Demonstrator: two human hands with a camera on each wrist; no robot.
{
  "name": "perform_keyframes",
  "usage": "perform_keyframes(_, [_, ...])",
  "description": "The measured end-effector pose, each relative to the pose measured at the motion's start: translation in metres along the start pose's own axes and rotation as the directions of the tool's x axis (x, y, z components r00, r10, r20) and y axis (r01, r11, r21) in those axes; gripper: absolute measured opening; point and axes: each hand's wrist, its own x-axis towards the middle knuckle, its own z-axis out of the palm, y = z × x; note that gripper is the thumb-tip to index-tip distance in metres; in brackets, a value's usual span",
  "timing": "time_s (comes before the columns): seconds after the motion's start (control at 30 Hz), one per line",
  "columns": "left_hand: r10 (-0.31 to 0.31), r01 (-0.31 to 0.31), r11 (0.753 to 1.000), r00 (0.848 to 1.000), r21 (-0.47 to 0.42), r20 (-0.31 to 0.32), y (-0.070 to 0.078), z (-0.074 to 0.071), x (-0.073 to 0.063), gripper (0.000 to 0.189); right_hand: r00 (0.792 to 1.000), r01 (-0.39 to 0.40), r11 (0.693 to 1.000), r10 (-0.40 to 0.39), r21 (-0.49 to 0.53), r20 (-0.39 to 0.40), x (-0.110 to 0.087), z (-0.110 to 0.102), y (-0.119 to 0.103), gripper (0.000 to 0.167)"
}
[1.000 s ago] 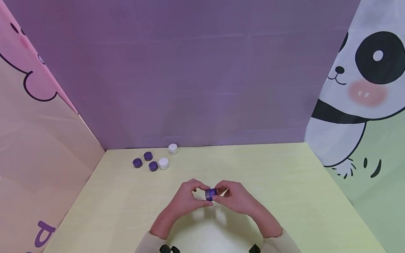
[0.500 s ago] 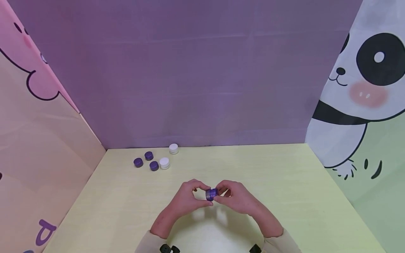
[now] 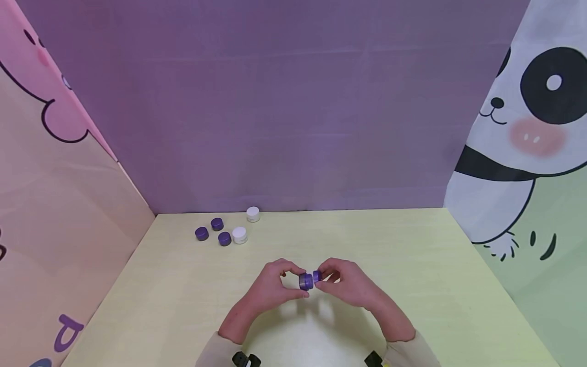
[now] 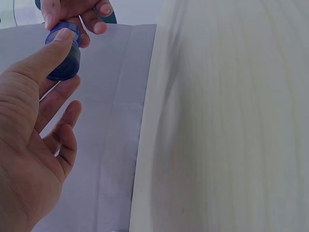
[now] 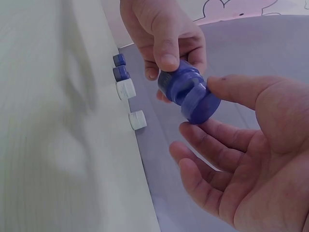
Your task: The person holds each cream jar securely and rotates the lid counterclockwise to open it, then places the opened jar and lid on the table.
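Observation:
My left hand [image 3: 273,288] pinches a small purple jar [image 3: 305,282] between thumb and fingers, above the near middle of the table. The jar lies on its side, its mouth end toward the right. In my right hand [image 3: 347,284] the matching purple lid [image 3: 317,276] is pinched at its rim by thumb and fingertips. A narrow gap parts lid and jar in the head view. Both look bluer in the right wrist view, where the lid [image 5: 202,105] sits tilted close against the jar [image 5: 176,79]. What the jar contains cannot be seen.
Toward the table's back left stand several small purple jars, one a purple jar [image 3: 202,234] at the far left. Two white jars, a nearer white jar [image 3: 239,235] and a rear white jar [image 3: 253,214], stand beside them. A purple backdrop [image 3: 293,112] rises behind the table [image 3: 412,265].
The lid, earlier against the jar, has come off it to the right with my right hand. My left hand holds the jar almost unmoved.

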Motion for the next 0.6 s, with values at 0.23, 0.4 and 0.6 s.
perform_keyframes(0.23, [-0.028,0.028,1.000,0.999,-0.003,0.021,0.0035,-0.0019,0.0002,0.036,1.000,-0.014,0.999,0.014,0.034,-0.012,-0.0007,-0.0021,0.0030,0.023])
perform_keyframes(0.4, [-0.035,0.034,0.999,0.999,0.020,0.029,0.0032,-0.0021,0.0001,0.036,1.000,-0.016,1.000,0.016,0.022,-0.015,-0.0011,-0.0034,0.0049,0.030])
perform_keyframes(0.6, [-0.035,0.034,0.999,0.999,0.029,0.036,0.0037,-0.0029,0.0002,0.036,0.999,-0.006,1.000,0.006,-0.020,-0.037,-0.0005,-0.0066,0.0062,0.028])
